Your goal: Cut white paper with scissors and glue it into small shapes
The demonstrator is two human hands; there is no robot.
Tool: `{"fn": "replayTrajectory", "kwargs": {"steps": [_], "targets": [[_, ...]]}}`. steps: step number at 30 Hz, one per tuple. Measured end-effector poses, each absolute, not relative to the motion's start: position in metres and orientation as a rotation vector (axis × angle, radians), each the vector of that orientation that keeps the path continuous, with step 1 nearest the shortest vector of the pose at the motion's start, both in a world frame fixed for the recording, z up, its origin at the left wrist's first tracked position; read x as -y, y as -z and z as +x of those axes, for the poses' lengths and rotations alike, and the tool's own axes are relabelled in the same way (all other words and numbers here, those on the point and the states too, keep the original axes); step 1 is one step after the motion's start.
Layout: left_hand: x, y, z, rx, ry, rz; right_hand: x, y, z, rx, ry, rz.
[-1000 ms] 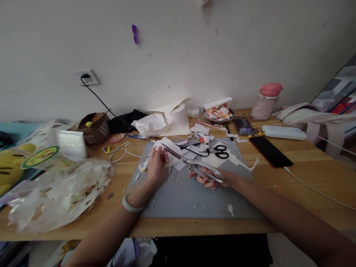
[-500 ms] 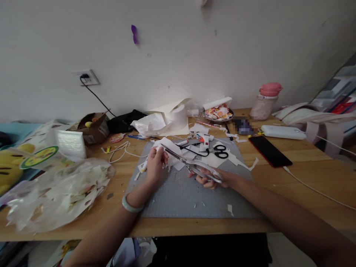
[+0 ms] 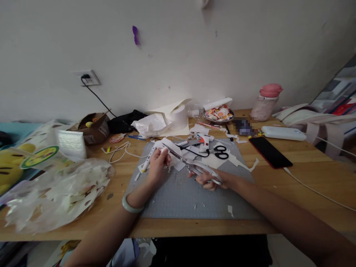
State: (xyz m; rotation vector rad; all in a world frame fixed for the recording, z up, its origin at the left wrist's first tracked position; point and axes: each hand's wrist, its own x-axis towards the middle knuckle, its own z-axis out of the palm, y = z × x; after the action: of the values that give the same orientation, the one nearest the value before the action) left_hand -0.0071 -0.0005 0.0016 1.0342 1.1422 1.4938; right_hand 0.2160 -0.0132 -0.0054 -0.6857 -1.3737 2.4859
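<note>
My right hand (image 3: 208,180) is wrapped round the grey handles of a large pair of scissors (image 3: 198,167). Their blades point up and left, toward my left hand (image 3: 159,163). That hand is closed in a pinch on a small piece of white paper (image 3: 164,150), right by the blade tips. Much of the piece is hidden by my fingers. Both hands are over the grey cutting mat (image 3: 178,204). Behind the blades lie loose white paper, a glue gun (image 3: 205,140) with a black cord, and a second, black-handled pair of scissors (image 3: 221,152).
Left of the mat is a clear plastic bag (image 3: 61,196) with paper scraps. A white cable (image 3: 125,148) and a cardboard box (image 3: 94,129) lie behind it. At the right are a phone (image 3: 269,152), a power bank (image 3: 283,132) and a pink-lidded bottle (image 3: 265,104). A bowl of scraps (image 3: 219,113) stands by the wall.
My left hand has shifted slightly right and down along the blades with the paper. My right hand still grips the scissors in nearly the same place.
</note>
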Motion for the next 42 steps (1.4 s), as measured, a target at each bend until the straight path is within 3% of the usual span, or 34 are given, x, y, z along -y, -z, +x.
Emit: {"fn": "replayTrajectory", "kwargs": {"steps": [23, 33, 42], "targets": [[-0.001, 0.004, -0.007, -1.034, -1.435, 1.0, 0.019, 0.005, 0.214, 1.401, -2.402, -0.668], [0.001, 0.001, -0.005, -1.018, -1.436, 0.972, 0.009, 0.014, 0.219, 1.249, -2.614, -0.509], [0.0, 0.001, -0.007, -1.061, -1.447, 0.999, 0.008, 0.016, 0.22, 1.249, -2.622, -0.419]]}}
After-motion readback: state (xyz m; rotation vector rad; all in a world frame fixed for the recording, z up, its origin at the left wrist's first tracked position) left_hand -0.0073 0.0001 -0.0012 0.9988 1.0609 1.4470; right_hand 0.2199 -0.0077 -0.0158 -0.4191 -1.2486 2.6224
